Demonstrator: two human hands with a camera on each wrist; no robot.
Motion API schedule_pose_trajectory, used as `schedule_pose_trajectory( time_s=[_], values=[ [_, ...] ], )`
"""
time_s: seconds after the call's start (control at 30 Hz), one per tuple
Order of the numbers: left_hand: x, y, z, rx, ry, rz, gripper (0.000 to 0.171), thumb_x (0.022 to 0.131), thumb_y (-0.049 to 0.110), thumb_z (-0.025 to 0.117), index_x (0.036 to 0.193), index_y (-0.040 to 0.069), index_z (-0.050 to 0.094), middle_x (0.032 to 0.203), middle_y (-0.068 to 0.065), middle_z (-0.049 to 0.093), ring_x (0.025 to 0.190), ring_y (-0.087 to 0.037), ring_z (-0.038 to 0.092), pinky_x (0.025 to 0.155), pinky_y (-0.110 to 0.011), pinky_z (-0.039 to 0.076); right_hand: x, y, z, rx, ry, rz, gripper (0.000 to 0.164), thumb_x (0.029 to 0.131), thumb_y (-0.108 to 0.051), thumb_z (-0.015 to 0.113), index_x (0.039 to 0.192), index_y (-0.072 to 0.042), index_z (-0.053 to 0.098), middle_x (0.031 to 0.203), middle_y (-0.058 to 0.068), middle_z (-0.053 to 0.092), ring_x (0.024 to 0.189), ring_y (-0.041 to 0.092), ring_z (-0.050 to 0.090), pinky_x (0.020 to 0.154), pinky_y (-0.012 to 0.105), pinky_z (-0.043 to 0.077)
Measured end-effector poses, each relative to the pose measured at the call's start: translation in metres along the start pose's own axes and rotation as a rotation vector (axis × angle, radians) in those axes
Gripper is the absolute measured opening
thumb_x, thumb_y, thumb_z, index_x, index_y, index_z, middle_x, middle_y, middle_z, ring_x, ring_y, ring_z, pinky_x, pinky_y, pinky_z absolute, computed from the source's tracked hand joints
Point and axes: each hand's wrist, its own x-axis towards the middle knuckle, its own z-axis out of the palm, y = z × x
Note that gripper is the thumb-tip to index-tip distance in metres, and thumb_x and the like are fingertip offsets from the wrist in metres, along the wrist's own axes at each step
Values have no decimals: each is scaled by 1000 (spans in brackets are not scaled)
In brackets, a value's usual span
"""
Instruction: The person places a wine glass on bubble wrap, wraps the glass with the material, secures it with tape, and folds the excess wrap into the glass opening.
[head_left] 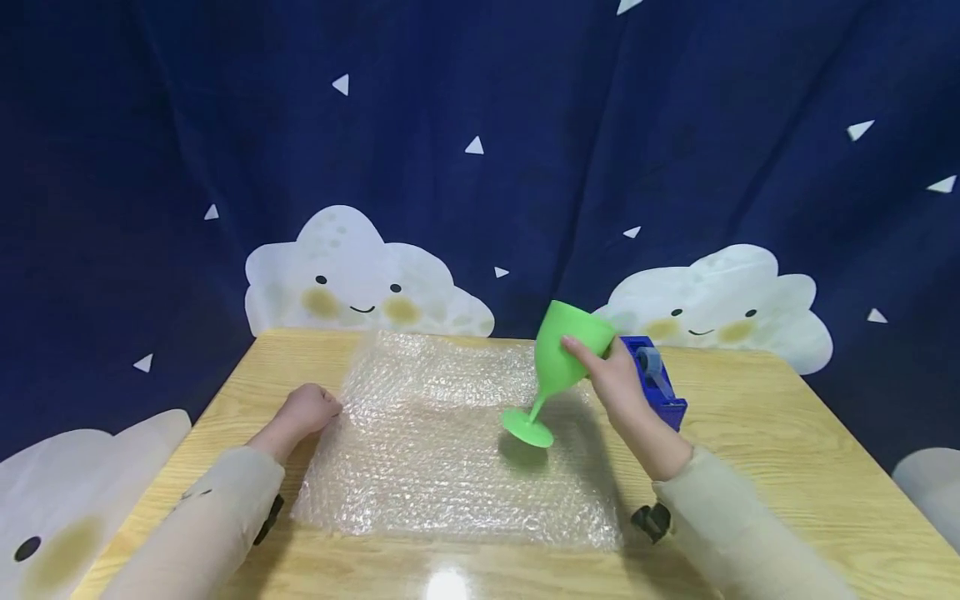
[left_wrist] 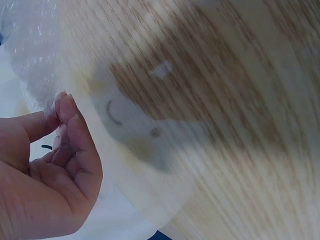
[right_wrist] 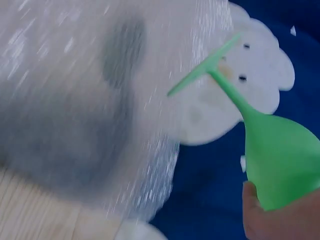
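A green goblet [head_left: 564,354] is gripped round its bowl by my right hand [head_left: 618,379]. It tilts, with its round foot toward the lower left, just above a sheet of bubble wrap [head_left: 450,467]. In the right wrist view the goblet [right_wrist: 280,155] shows its stem and foot apart from the sheet. At the sheet's left edge, my left hand [head_left: 306,407] pinches the plastic. The left wrist view shows thumb and fingertips of the left hand [left_wrist: 55,160] meeting on the edge of the bubble wrap [left_wrist: 35,55].
A blue tape dispenser [head_left: 667,408] with a roll of clear tape stands behind my right forearm. The wooden table [head_left: 780,467] bears the sheet. Behind it hangs a dark blue curtain [head_left: 420,167] with white clouds and triangles.
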Motion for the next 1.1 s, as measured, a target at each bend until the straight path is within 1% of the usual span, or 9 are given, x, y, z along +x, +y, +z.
schedule_pose_trajectory(
  time_s=[0.1,0.33,0.5,0.63,0.7,0.8,0.87,1.0,1.1],
  values=[
    [1,2,1,-12,5,-4,40,86,8,44,49,16,32,44,8,28,41,-6,27,45,-19,27,0,-4,25,25,-80,23,64,90,-33,59,137,2,34,131,20,47,117,27,47,101,38,42],
    [3,4,5,-13,24,-17,40,85,9,45,47,16,31,44,8,28,41,-7,26,45,-19,27,-2,-7,84,48,-188,58,61,87,-34,63,130,3,43,123,19,53,108,28,55,89,35,49],
    [4,6,9,5,37,-2,42,87,10,45,47,16,31,44,7,28,41,-7,26,44,-19,26,-5,-12,116,75,-265,97,62,85,-36,64,129,3,45,123,20,55,109,30,57,90,39,51],
    [4,8,9,-21,36,-16,42,87,10,45,48,16,32,43,7,29,41,-7,26,44,-19,26,-6,-14,136,108,-336,152,65,84,-38,65,129,5,44,124,21,55,111,32,57,92,42,51],
    [4,9,9,-34,35,-21,41,85,9,45,47,17,32,43,7,29,41,-6,26,43,-18,26,-6,-13,145,124,-371,178,66,84,-39,65,128,7,44,124,22,55,111,32,57,93,43,51],
    [5,9,10,-35,40,-16,41,84,9,45,47,17,32,42,8,30,40,-6,27,43,-18,25,-6,-11,156,131,-414,203,66,84,-39,64,125,8,45,120,23,57,107,33,60,91,42,52],
    [5,10,10,-25,46,-7,41,84,9,46,46,17,32,42,8,29,40,-6,26,43,-17,24,-6,-8,163,133,-435,211,64,84,-39,65,123,8,47,116,22,59,100,31,64,88,41,54],
    [6,10,11,-8,55,-11,40,83,9,46,46,17,32,42,7,30,40,-6,27,43,-17,23,-7,-2,176,116,-446,219,64,83,-39,66,120,9,48,111,22,62,93,28,66,84,39,55],
    [6,9,12,-6,61,-11,38,81,8,46,46,17,32,42,7,29,41,-7,27,43,-17,23,-8,1,183,103,-439,228,67,82,-40,67,121,11,46,111,23,61,95,30,65,85,39,55]
  ],
)
